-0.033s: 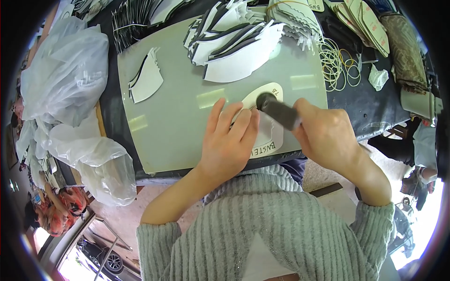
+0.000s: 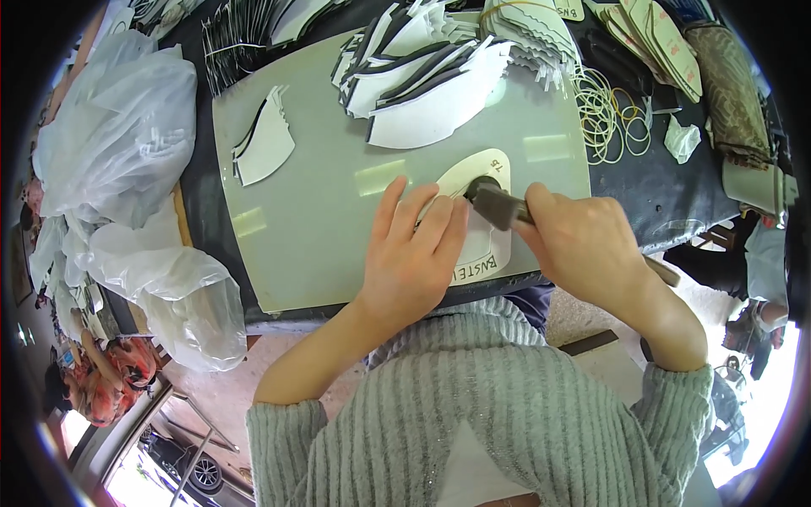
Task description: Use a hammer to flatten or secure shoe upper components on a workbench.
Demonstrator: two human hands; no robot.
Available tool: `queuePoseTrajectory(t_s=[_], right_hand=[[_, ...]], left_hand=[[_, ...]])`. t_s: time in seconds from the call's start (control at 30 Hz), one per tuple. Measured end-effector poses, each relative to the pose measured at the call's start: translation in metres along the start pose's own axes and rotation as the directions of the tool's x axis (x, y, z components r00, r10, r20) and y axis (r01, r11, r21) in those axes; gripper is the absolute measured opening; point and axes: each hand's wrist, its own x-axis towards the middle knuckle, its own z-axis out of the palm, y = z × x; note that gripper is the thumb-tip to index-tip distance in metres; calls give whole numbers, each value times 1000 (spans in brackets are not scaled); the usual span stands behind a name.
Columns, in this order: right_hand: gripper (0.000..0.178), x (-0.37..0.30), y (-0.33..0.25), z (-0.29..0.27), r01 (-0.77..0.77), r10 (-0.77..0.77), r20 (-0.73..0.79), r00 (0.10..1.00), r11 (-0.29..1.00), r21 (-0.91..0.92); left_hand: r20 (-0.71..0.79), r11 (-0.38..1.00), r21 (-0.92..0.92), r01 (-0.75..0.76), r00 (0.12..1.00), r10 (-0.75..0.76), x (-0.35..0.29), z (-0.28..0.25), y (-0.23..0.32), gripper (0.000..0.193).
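With our right hand (image 2: 583, 245) we grip the hammer (image 2: 500, 206) by its handle, fingers curled round it. Our left hand (image 2: 410, 253) stretches its fingers over the cream card (image 2: 498, 253), which shows beyond and right of them; its thumb is hidden, so we cannot tell whether it pinches anything. The hammer head hangs just beside those fingertips: a crooked swing could bruise them, and light pressure could let the card slip.

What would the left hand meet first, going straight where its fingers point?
Probably the dark tool head near its rightmost finger; if that is raised clear, the pile of white pieces past bare mat.
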Motion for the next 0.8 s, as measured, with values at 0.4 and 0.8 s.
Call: queuePoseTrajectory(t_s=[0.4,0.8], right_hand=[[31,1,-2,-9,-36,37,-18,999,998,49],[25,0,-3,3,-51,46,105,993,998,42]], left_hand=[[-7,998,57,-4,1000,4,-8,-6,0,27],[-42,994,-58,88,995,-91,-7,-4,-1,26]])
